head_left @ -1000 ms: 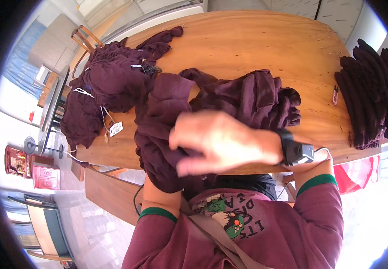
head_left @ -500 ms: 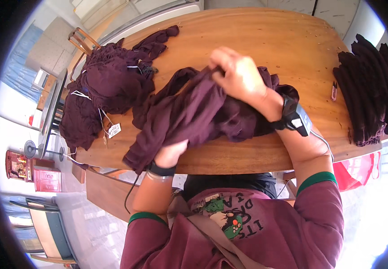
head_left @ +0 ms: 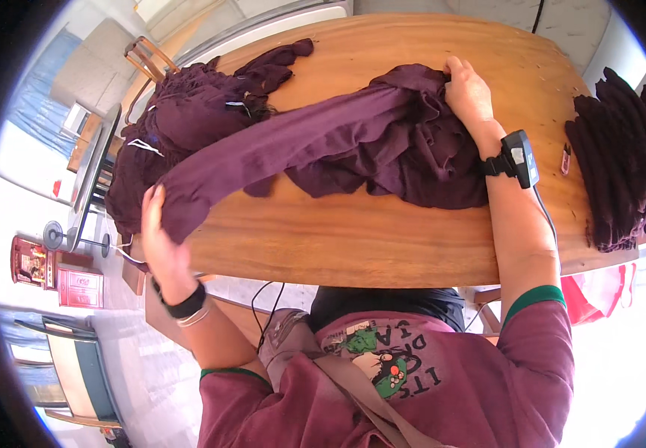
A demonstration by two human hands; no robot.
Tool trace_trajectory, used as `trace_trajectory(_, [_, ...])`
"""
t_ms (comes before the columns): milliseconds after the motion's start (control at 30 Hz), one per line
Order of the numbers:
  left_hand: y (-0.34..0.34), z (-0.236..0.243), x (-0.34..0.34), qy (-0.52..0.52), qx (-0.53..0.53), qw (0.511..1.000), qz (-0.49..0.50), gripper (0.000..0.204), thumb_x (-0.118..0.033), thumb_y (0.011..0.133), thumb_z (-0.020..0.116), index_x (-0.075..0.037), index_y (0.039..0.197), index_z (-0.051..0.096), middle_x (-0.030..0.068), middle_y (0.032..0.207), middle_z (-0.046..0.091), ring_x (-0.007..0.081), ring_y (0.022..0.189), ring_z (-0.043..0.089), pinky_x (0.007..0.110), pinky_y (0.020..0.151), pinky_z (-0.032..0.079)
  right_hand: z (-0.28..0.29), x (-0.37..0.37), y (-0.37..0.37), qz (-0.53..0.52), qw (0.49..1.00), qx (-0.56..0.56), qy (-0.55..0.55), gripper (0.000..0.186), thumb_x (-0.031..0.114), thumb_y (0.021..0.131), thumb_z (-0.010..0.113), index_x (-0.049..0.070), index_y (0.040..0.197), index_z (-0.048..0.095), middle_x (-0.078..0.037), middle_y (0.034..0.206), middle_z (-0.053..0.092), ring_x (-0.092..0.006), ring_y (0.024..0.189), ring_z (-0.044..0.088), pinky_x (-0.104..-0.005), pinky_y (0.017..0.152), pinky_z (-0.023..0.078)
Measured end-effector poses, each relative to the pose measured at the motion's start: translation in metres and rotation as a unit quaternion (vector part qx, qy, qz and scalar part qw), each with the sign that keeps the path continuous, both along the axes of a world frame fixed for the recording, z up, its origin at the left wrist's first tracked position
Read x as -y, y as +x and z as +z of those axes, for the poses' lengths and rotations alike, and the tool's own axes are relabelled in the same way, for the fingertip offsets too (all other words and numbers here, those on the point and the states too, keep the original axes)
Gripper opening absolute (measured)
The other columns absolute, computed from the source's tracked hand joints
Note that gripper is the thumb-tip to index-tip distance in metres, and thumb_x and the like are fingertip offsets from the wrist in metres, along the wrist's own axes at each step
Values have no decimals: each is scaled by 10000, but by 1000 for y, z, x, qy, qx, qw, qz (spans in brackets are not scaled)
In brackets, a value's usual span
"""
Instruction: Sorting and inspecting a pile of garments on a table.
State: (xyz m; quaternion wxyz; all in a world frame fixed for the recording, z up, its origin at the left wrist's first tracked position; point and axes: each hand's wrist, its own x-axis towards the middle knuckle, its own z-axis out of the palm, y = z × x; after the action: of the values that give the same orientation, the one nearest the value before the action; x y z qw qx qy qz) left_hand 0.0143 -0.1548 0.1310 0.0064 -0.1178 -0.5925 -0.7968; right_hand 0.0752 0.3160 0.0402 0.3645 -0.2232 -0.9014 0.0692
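A dark purple garment point(head_left: 398, 149) lies partly bunched on the table, and one long narrow length of it, like a sleeve or leg, stretches between my hands. My left hand point(head_left: 165, 243), slightly blurred, grips the near left end of that length, by the table's front left edge. At the far right end, my right hand point(head_left: 469, 93) is closed on the garment's bunched edge, with the fingers curled over the cloth. Some of the garment's lower folds rest flat on the wood under the stretched part.
Left on the wooden table point(head_left: 383, 254) sits a heap of purple garments point(head_left: 196, 112) with white ties. A stack of dark rolled or folded garments point(head_left: 622, 157) lines the right edge, beside small thread snips point(head_left: 565, 160). A red bag point(head_left: 599, 291) is below the right edge.
My left hand has moved left and outward, my right hand farther away and right. The bunched garment is now drawn out into a long straight length between them.
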Motion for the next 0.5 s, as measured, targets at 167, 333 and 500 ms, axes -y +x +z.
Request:
trace_trajectory(167, [-37,-97,-74,35,-23,977,-209,400,17,866,513,39,1264,477,131,1295,483,180,1056,573,313,878,476,49,81,7,266,947,-171,61,145,23,713,571,25,851,616,-142,810,601,-339,809,596,-414,726,488])
trace_trajectory(333, [-11,-67,-184,186,149,884,-402,341,-275,979,432,-40,1210,520,101,1168,588,213,1081,560,398,981,412,48,133,25,400,874,-47,-274,253,181,758,712,-23,878,623,-127,770,623,-200,683,618,-304,636,501])
trace_trajectory(500, [-6,-75,-200,170,70,874,-449,436,-214,968,460,-23,1353,387,64,1315,477,168,1224,437,339,1046,324,27,117,11,339,886,-24,-315,198,120,757,657,-28,881,612,-154,744,625,-220,654,615,-316,615,485])
